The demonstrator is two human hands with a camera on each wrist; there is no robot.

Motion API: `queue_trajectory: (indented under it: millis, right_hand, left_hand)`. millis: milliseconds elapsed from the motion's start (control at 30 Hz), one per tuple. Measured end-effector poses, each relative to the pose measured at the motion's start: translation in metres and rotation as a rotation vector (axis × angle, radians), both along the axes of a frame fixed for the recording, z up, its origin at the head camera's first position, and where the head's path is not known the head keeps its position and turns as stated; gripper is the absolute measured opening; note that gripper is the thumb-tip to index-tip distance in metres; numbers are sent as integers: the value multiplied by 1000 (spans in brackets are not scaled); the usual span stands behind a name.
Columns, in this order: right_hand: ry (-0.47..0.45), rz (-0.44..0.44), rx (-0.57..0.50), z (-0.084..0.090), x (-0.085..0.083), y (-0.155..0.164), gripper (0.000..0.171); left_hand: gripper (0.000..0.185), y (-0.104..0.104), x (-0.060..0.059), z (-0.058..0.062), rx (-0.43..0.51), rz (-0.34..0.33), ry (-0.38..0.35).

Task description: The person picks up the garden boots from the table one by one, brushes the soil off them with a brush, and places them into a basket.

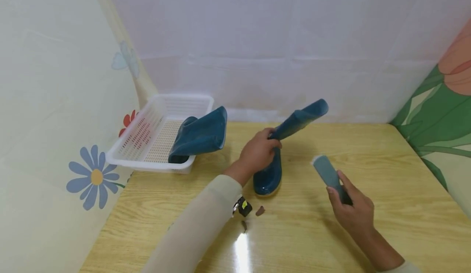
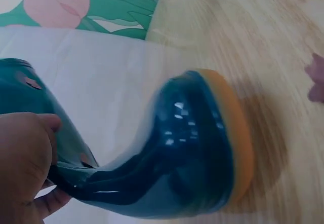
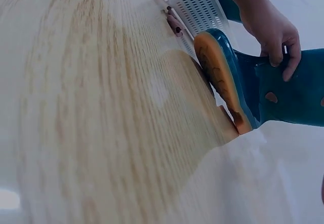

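Teal boot (image 1: 272, 171) pinched at the ankle by left grip (image 1: 257, 152), toe down on wooden worktop (image 1: 386, 175). Grey insole (image 1: 329, 177) clasped in right grip (image 1: 353, 213), just right of boot.

boot (image 1: 274, 164): glossy teal, orange sole, toe on table, shaft leaning toward 2 o'clock, being gripped at ankle | insole (image 1: 329, 175): grey-blue, flat, being held at 4 o'clock of boot

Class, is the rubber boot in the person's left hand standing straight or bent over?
Bent over: the boot stands on its sole, while the left hand folds its shaft sideways.
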State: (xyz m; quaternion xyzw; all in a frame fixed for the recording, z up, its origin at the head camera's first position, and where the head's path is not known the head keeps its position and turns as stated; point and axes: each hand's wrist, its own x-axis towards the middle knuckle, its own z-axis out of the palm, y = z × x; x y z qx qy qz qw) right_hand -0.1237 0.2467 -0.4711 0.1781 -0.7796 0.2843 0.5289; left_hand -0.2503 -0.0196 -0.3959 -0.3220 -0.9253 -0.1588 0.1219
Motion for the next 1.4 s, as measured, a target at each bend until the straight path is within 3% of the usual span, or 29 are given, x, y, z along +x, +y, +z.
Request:
queue_trajectory:
  millis: [133,267,700,767,900,1067,1200,1400]
  right_hand:
    - [-7,-1,8,-1,1,0,65]
    - [-12,-5,14,0,2,1,65]
    - [-15,-3,23,-3,2,0,67]
    - [-4,-1,27,-4,1,0,67]
    - [-3,-7,34,-4,2,1,67]
    - [-15,-16,41,-2,4,-1,67]
    - [-27,-16,46,-2,4,-3,68]
    - [-72,-17,39,1,8,-6,68]
  left_hand:
    - [35,1,1,-1,-63,30,50]
    - [42,-1,2,-3,-40,53,97]
    - [79,-13,5,-11,124,151,51]
    - [81,-18,4,-9,167,131,56]
    - [81,-27,1,-6,277,29,51]
    - [82,-42,-2,-9,380,-75,-67]
    - [85,-55,1,-13,406,-83,-155]
    - [84,-66,7,-7,366,-114,-221]
